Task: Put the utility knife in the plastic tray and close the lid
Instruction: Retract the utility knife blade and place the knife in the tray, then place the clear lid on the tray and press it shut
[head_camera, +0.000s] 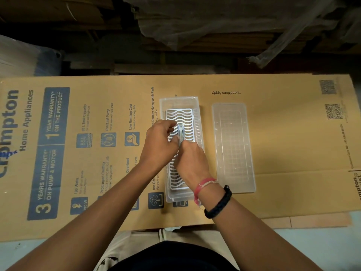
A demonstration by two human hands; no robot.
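A clear plastic tray (pixel 179 102) with a white wavy grate inside lies on the cardboard, long side pointing away from me. Over its middle, a grey utility knife (pixel 181 132) points away from me. My right hand (pixel 192 163) grips the knife's near end. My left hand (pixel 160 143) pinches the knife from the left at its middle. Whether the knife touches the grate I cannot tell. The clear lid (pixel 233 147) lies flat on the cardboard just right of the tray, apart from it.
A large flattened printed cardboard box (pixel 97 153) covers the work surface. Dark shelving with cardboard and plastic sheeting (pixel 195 26) runs along the far side. Pale floor (pixel 322 241) shows near me.
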